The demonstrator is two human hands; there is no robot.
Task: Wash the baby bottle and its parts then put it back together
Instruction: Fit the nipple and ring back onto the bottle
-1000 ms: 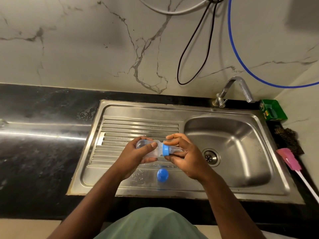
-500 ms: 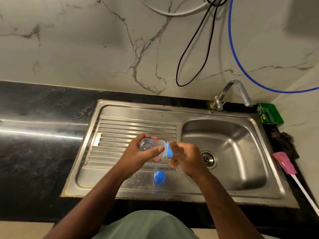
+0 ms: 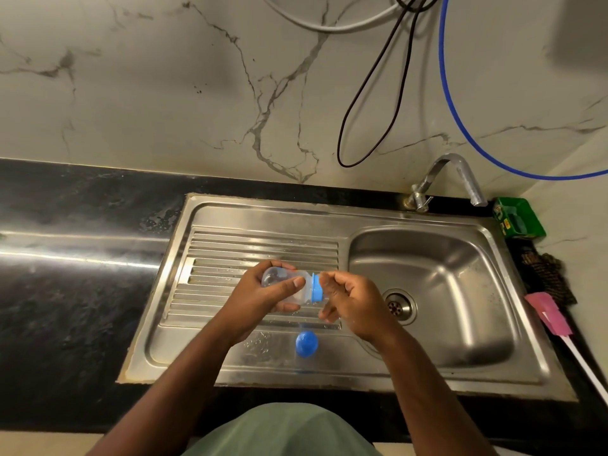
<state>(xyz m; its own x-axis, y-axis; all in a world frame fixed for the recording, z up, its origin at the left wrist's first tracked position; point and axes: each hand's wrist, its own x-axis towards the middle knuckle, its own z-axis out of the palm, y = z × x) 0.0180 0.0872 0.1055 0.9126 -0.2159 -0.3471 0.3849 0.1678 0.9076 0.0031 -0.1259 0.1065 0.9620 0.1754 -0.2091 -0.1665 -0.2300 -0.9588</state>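
Clear bottle (image 3: 289,291) with blue collar (image 3: 316,290) was gripped sideways by left hand (image 3: 260,301); right hand (image 3: 353,299) curled at collar, grip unclear. No writing was readable.

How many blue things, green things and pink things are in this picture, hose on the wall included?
Blue: 3, the ring on the bottle, the cap on the drainboard, the hose on the wall.
Green: 1, the box beside the tap.
Pink: 1, the brush head right of the sink.
Total: 5

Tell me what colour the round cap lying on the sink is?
Blue round plastic cap, head view.
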